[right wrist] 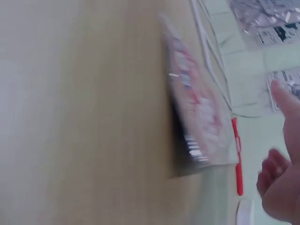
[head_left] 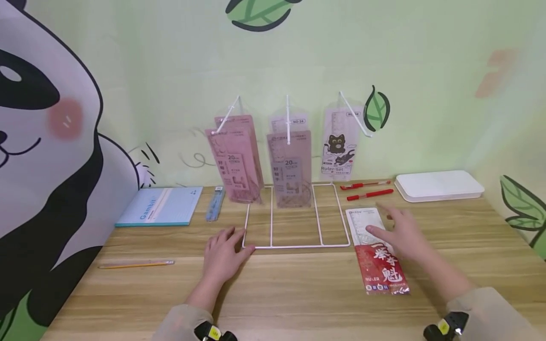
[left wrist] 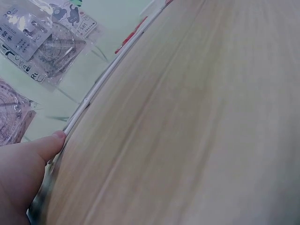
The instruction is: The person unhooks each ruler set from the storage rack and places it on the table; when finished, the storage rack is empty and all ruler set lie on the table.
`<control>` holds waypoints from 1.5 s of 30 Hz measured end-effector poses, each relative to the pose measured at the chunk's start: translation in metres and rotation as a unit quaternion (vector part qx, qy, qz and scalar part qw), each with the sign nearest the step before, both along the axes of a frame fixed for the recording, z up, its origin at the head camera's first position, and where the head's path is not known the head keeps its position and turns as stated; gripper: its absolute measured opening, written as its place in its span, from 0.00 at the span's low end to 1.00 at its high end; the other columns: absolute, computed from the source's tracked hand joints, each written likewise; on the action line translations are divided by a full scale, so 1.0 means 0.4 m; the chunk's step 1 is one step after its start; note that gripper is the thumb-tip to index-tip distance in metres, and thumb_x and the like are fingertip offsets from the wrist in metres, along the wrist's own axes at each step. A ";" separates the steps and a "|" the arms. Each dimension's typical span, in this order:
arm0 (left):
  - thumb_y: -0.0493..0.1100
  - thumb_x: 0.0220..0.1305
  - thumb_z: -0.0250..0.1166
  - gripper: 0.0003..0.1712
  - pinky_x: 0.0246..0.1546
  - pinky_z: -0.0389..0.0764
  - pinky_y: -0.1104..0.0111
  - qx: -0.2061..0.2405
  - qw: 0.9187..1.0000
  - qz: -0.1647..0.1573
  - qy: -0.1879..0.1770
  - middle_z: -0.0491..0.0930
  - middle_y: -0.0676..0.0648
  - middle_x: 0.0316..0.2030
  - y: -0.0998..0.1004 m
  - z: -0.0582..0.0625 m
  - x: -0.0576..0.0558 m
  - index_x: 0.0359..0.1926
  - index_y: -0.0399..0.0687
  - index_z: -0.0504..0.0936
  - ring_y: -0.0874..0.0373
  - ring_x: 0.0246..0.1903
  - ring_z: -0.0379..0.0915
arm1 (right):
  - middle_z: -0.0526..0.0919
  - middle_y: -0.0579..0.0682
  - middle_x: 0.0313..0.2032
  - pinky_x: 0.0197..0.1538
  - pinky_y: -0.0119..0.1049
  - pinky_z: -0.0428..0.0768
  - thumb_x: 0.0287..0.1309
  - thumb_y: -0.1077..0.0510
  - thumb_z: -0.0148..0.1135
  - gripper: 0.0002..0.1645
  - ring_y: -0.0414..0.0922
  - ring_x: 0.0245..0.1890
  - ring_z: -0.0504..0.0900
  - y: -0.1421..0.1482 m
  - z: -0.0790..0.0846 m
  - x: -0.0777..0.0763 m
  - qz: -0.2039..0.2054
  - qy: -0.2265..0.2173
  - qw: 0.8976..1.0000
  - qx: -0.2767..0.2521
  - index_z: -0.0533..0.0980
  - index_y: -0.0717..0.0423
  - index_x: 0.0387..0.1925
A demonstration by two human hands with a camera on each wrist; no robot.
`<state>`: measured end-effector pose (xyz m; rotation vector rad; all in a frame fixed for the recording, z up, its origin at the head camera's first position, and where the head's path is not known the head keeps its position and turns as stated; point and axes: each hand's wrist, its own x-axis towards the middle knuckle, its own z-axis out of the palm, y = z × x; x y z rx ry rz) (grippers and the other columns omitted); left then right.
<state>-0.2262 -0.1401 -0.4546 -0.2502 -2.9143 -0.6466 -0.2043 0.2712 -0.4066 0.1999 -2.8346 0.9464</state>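
My left hand point(head_left: 222, 253) rests on the table at the near left corner of a white wire display rack point(head_left: 294, 246). Its thumb point(left wrist: 52, 143) touches the rack's front wire, and the other fingers lie by the left side wire. Over a red and white ruler set packet point(head_left: 384, 272) hovers my right hand point(head_left: 407, 232), thumb and fingers spread, nothing between them. The packet lies right of the rack; in the right wrist view it looks blurred. Pink ruler packets point(head_left: 234, 166), greyish ones point(head_left: 290, 175) and a cat-print ruler set point(head_left: 338, 142) hang from the rack's hooks.
Two red pens point(head_left: 370, 194) and a white case point(head_left: 439, 185) lie at the back right. To the left are a blue notebook point(head_left: 159, 206), a small blue item point(head_left: 215, 203) and a pencil point(head_left: 136, 264). A green printed backdrop stands behind the table.
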 end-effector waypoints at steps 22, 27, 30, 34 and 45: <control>0.63 0.59 0.61 0.33 0.63 0.52 0.45 -0.005 1.000 0.003 0.019 0.65 0.39 0.63 -0.017 -0.003 -0.003 0.61 0.53 0.74 0.37 0.61 0.58 | 0.45 0.65 0.70 0.63 0.66 0.50 0.51 0.43 0.68 0.51 0.64 0.68 0.45 -0.035 0.187 -0.208 0.066 0.022 0.998 -0.008 0.55 0.53 0.71; 0.63 0.59 0.60 0.33 0.62 0.51 0.43 -0.006 1.000 0.003 0.014 0.65 0.39 0.63 -0.014 -0.005 -0.004 0.61 0.54 0.74 0.36 0.61 0.57 | 0.44 0.63 0.71 0.63 0.66 0.50 0.51 0.42 0.68 0.51 0.64 0.69 0.45 -0.049 0.213 -0.233 0.062 0.019 0.998 0.002 0.55 0.50 0.71; 0.64 0.59 0.59 0.34 0.62 0.51 0.43 -0.006 1.000 0.000 0.009 0.64 0.39 0.64 -0.007 -0.007 -0.007 0.62 0.54 0.73 0.37 0.62 0.57 | 0.43 0.63 0.71 0.62 0.67 0.51 0.51 0.42 0.68 0.51 0.64 0.68 0.44 -0.047 0.227 -0.242 0.057 0.016 0.998 0.007 0.55 0.50 0.71; 0.64 0.59 0.59 0.34 0.63 0.51 0.44 -0.008 1.000 -0.001 0.008 0.64 0.39 0.64 0.001 -0.004 -0.008 0.62 0.55 0.73 0.37 0.62 0.57 | 0.43 0.64 0.70 0.62 0.67 0.52 0.51 0.42 0.68 0.50 0.65 0.68 0.44 -0.050 0.247 -0.250 0.054 0.024 0.998 0.018 0.56 0.50 0.70; 0.64 0.58 0.60 0.34 0.63 0.51 0.45 -0.004 1.000 0.005 0.009 0.65 0.40 0.64 -0.002 -0.004 -0.005 0.62 0.54 0.73 0.38 0.62 0.57 | 0.46 0.67 0.67 0.59 0.66 0.59 0.52 0.41 0.66 0.50 0.66 0.63 0.53 -0.091 0.267 -0.265 0.059 0.035 0.998 -0.003 0.55 0.51 0.71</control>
